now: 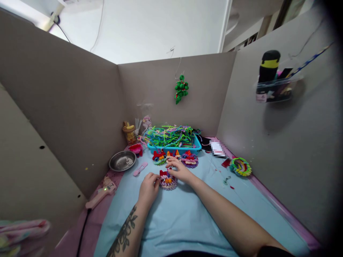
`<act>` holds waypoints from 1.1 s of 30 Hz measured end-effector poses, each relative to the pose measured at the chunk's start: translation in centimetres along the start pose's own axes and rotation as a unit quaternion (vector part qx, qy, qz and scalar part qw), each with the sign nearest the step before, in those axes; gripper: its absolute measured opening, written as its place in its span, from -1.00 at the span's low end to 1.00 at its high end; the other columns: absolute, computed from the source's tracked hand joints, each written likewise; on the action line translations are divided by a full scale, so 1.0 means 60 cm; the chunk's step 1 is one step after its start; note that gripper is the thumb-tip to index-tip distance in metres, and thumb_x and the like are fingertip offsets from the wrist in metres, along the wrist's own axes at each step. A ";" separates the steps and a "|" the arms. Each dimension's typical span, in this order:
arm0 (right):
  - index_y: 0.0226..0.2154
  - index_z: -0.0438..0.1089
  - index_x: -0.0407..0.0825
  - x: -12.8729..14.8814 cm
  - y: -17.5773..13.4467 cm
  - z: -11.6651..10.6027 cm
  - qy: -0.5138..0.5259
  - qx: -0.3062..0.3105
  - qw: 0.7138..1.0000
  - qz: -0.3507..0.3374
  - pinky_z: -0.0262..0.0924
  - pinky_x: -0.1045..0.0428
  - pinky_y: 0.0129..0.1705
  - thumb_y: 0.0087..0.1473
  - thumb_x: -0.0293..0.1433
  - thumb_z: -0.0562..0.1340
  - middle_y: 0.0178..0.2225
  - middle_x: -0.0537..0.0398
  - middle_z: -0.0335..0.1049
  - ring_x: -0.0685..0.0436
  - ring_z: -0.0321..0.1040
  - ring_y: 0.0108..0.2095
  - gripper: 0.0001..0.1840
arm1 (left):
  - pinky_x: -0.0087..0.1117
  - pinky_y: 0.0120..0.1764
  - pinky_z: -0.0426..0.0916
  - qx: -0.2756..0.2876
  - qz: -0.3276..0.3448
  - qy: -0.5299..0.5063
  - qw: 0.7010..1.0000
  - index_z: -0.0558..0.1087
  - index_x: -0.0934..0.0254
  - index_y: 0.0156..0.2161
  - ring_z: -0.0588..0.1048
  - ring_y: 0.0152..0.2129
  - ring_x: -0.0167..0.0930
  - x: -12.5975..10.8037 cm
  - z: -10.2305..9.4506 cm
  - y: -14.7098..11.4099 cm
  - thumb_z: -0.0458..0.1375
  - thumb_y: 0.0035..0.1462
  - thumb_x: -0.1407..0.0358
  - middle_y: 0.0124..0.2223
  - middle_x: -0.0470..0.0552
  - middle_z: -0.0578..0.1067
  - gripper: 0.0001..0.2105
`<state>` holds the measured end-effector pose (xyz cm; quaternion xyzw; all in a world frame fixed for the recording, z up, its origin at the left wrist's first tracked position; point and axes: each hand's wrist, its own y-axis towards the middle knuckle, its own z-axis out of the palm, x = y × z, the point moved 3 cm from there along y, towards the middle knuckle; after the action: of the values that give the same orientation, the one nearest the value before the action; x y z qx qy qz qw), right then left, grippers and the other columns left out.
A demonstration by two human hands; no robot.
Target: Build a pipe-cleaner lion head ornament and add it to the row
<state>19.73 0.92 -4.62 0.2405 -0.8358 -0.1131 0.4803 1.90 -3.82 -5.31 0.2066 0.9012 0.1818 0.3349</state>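
Observation:
A small round fuzzy figure with a pink-and-white ruffled rim, an orange middle, eye-like dots and a red top lies on the blue cloth. My left hand pinches its left edge between thumb and fingers. Over its upper right side reaches my right hand, its fingers stretched and parted from the thumb, which is close to the red top. Just behind are similar fuzzy figures: one with a red bow, one with orange points, partly covered by my right fingers, and a purple-rimmed one.
A blue basket heaped with fuzzy stems stands behind. To the left are a metal bowl with small white bits, a pink clip-like tool and a pink glue gun. A green-rimmed ring lies right. Grey panels enclose the table.

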 end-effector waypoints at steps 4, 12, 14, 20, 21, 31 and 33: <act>-0.44 0.44 -0.02 0.010 0.000 0.004 -0.017 0.001 1.000 0.001 -0.13 -0.18 0.12 -0.09 -0.43 0.25 0.01 -0.06 0.24 -0.23 0.07 0.11 -0.94 | -0.33 -0.26 0.30 -0.003 -0.001 0.005 1.000 0.46 0.24 -0.30 0.41 -0.36 -0.34 0.001 0.000 0.000 -0.01 0.13 0.31 -0.34 0.04 0.42 -0.81; -0.56 0.40 -0.04 0.014 0.001 0.006 -0.021 -0.006 1.000 0.021 -0.12 -0.19 0.10 -0.10 -0.46 0.25 0.00 -0.05 0.27 -0.22 0.10 0.09 -0.93 | -0.35 -0.27 0.31 -0.006 0.003 0.010 1.000 0.46 0.22 -0.29 0.42 -0.36 -0.35 0.000 -0.001 -0.001 -0.01 0.13 0.31 -0.34 0.03 0.43 -0.81; -0.57 0.40 -0.04 0.014 0.001 0.006 -0.025 -0.004 0.999 0.029 -0.11 -0.19 0.09 -0.11 -0.47 0.25 0.00 -0.06 0.28 -0.23 0.11 0.09 -0.92 | -0.35 -0.27 0.31 -0.007 0.005 0.012 1.000 0.46 0.22 -0.29 0.42 -0.36 -0.35 0.000 0.000 0.000 -0.01 0.13 0.31 -0.34 0.03 0.43 -0.81; -0.56 0.41 -0.04 0.014 0.001 0.007 -0.035 0.001 0.999 0.038 -0.11 -0.20 0.08 -0.11 -0.51 0.23 0.00 -0.06 0.30 -0.23 0.13 0.07 -0.92 | -0.36 -0.28 0.31 -0.007 0.006 0.014 1.000 0.47 0.24 -0.29 0.42 -0.36 -0.35 -0.002 -0.002 0.000 0.01 0.12 0.33 -0.34 0.03 0.43 -0.82; -0.55 0.42 -0.04 0.013 0.001 0.007 -0.035 -0.001 0.999 0.039 -0.11 -0.20 0.09 -0.11 -0.51 0.23 0.00 -0.05 0.30 -0.23 0.14 0.07 -0.92 | -0.36 -0.28 0.31 -0.009 0.006 0.013 1.000 0.47 0.24 -0.30 0.42 -0.37 -0.36 -0.002 -0.002 0.000 0.01 0.12 0.33 -0.35 0.03 0.43 -0.82; -0.13 0.36 0.03 0.016 0.004 -0.021 0.130 -0.023 0.991 0.024 0.11 -0.12 0.02 -0.02 -0.25 0.23 -0.01 -0.02 0.31 -0.18 0.22 0.03 -0.65 | -0.38 -0.40 0.33 -0.190 -0.017 -0.054 0.980 0.36 0.26 -0.09 0.35 -0.50 -0.47 -0.022 -0.045 0.001 0.08 0.08 0.31 -0.23 0.03 0.34 -0.74; -0.08 0.31 0.06 0.034 0.008 -0.070 0.184 -0.082 0.979 0.030 0.19 -0.07 -0.05 0.02 -0.17 0.19 -0.03 0.00 0.34 -0.15 0.28 -0.03 -0.60 | -0.38 -0.46 0.31 -0.271 -0.025 -0.075 0.959 0.37 0.22 -0.14 0.32 -0.52 -0.47 -0.047 -0.086 -0.004 0.12 0.07 0.27 -0.26 0.00 0.33 -0.78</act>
<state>22.30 0.46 -0.74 0.1913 -0.7278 -0.1207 0.6474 0.28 -6.41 -0.26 0.0984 0.7952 0.3945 0.4498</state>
